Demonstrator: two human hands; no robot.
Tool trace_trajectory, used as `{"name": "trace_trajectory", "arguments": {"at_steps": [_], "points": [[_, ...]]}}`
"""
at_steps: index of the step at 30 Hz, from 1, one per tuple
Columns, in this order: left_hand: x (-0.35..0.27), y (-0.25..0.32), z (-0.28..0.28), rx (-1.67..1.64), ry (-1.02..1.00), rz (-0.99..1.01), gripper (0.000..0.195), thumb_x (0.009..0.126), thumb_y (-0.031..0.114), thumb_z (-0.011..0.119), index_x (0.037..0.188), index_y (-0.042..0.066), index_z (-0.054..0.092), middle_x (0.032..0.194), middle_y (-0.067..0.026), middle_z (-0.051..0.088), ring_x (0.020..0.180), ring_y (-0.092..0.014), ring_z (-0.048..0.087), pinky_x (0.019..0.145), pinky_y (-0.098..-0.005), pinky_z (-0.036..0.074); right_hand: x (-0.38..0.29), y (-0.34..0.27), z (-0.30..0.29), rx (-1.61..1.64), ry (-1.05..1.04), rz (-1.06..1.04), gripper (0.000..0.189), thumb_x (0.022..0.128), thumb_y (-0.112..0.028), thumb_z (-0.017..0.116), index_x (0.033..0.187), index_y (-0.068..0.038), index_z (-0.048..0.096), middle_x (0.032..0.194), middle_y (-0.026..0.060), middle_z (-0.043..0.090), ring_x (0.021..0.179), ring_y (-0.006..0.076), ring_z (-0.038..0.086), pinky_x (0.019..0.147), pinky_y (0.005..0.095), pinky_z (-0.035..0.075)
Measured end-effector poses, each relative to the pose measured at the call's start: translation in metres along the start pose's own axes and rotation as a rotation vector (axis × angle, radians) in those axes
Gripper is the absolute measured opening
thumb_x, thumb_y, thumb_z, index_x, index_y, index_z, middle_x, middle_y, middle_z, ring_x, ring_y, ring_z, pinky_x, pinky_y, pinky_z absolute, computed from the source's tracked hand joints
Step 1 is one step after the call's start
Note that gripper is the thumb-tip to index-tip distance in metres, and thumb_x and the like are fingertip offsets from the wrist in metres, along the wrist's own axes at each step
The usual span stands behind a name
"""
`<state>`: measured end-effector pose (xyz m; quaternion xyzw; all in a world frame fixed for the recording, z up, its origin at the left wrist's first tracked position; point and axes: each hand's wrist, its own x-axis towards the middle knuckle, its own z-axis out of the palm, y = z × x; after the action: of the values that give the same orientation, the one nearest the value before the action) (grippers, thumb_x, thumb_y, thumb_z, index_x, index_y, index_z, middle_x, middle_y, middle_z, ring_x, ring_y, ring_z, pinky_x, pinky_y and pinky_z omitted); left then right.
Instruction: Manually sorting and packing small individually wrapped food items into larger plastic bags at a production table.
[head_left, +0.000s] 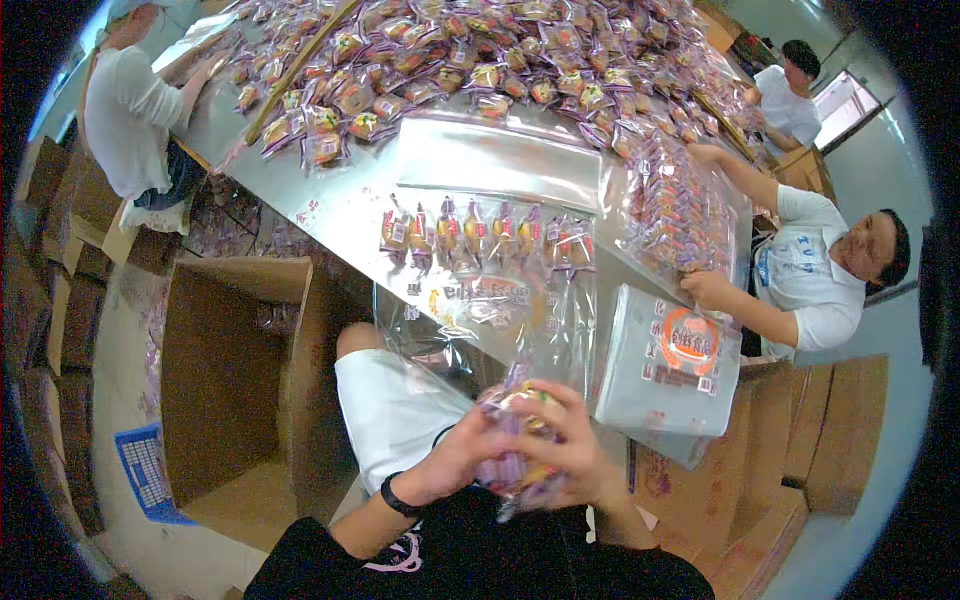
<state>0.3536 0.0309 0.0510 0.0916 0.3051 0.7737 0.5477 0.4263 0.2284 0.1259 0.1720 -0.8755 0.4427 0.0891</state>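
Close to my body, my left hand (465, 448) and my right hand (574, 442) hold a small bunch of wrapped snack packets (517, 480) between them. The packets have clear and purple wrappers; their number is hidden by my fingers and blur. Just beyond my hands, a large clear printed plastic bag (487, 300) lies over the near table edge. Inside its far end stands a row of wrapped snacks (474, 229), with a few more at the right end. A stack of printed clear plastic bags (664, 367) lies to the right of my right hand.
A big heap of wrapped snacks (465, 60) covers the far part of the metal table (322, 210). An open cardboard box (225, 375) stands at my left, beside a blue basket (146, 472). At right, a co-worker (817, 262) handles a filled bag (679, 210). Other people work farther off.
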Motion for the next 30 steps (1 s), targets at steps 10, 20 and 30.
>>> {"name": "trace_trajectory", "arguments": {"at_steps": [10, 20, 30], "points": [[-0.040, 0.056, 0.017, -0.050, 0.095, -0.013, 0.113, 0.081, 0.015, 0.082, 0.165, 0.009, 0.007, 0.158, -0.0114, 0.036, 0.144, -0.026, 0.042, 0.118, -0.0414, 0.037, 0.020, 0.004, 0.023, 0.106, 0.101, -0.129, 0.064, 0.068, -0.024, 0.086, 0.130, -0.024, 0.073, 0.150, 0.0101, 0.054, 0.139, 0.0414, 0.045, 0.115, 0.0525, 0.039], [-0.051, 0.029, -0.016, -0.153, 0.029, -0.174, 0.109, 0.082, 0.017, 0.080, 0.164, 0.006, 0.010, 0.154, -0.0143, 0.044, 0.141, -0.029, 0.047, 0.116, -0.0418, 0.039, 0.004, 0.013, 0.029, 0.407, 0.160, 0.001, 0.054, 0.063, -0.024, 0.099, 0.110, -0.015, 0.075, 0.145, 0.0197, 0.054, 0.135, 0.0450, 0.051, 0.111, 0.0560, 0.042], [-0.053, 0.015, -0.028, 0.014, 0.110, -0.139, 0.096, 0.081, 0.017, 0.082, 0.158, 0.000, 0.028, 0.146, -0.0155, 0.053, 0.132, -0.025, 0.056, 0.115, -0.0393, 0.041, 0.009, 0.002, 0.005, 0.672, -0.128, 0.055, 0.074, 0.064, -0.024, 0.096, 0.130, -0.011, 0.066, 0.154, 0.0187, 0.049, 0.144, 0.0416, 0.043, 0.119, 0.0558, 0.032]]}}
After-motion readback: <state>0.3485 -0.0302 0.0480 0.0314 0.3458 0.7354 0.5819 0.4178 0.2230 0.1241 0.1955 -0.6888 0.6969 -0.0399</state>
